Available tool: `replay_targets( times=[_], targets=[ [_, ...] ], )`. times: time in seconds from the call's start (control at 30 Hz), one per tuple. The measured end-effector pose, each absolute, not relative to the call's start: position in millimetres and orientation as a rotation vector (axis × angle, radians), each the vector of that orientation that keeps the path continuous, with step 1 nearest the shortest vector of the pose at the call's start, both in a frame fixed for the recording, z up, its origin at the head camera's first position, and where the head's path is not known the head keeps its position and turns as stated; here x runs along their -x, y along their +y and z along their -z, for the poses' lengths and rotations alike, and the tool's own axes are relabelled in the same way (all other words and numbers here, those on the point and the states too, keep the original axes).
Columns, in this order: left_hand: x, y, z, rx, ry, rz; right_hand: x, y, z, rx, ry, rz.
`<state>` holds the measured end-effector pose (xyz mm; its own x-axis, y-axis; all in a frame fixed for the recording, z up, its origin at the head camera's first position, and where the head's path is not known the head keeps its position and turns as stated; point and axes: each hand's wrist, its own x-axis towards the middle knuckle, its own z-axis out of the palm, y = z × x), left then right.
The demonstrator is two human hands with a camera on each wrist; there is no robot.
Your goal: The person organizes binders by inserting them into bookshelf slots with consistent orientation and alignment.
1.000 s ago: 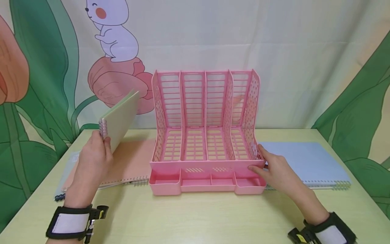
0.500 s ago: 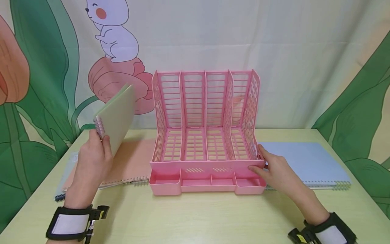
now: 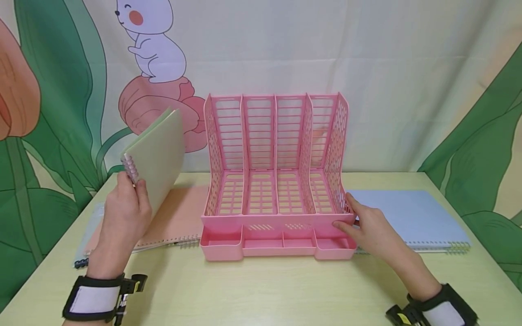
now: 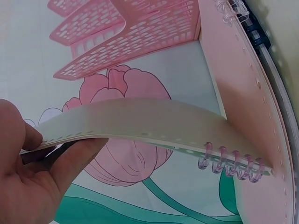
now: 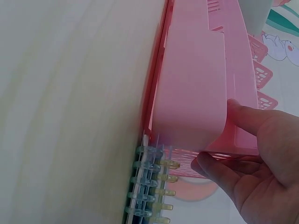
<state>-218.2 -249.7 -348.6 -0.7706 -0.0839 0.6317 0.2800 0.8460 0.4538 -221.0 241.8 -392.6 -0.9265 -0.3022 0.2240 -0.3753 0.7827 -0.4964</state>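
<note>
My left hand [image 3: 126, 213] grips a pale green spiral notebook [image 3: 161, 149] by its bound edge, thumb on one face. The notebook stands on edge above the left-hand notebooks; in the left wrist view its cover [image 4: 126, 112] bows and its purple rings [image 4: 233, 163] come close to the pink cover. A pink desktop file organizer [image 3: 277, 222] with tall slots and small front compartments stands mid-table. At its front right corner my right hand [image 3: 371, 226] holds on, with the thumb [image 5: 245, 116] on the front and fingers [image 5: 219, 172] round the side.
On the left lie a pink spiral notebook [image 3: 179, 213] and a light blue one [image 3: 83, 246] beneath it. Blue notebooks [image 3: 416, 217] with clear and yellowish rings lie right of the organizer. A printed curtain [image 3: 408, 90] hangs behind the table [image 3: 277, 290].
My left hand has tilted the green notebook, its bound end shifting slightly left and its far top edge rising. The right hand and organizer stay where they were.
</note>
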Motion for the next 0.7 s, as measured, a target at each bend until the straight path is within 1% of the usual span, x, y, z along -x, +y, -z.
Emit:
replay_targets(
  times=[0.7],
  targets=[
    [214.9, -248.9, 344.8, 0.127, -2.284, 0.741, 221.1, 242.0, 392.7, -0.555, -2.838, -0.822]
  ],
)
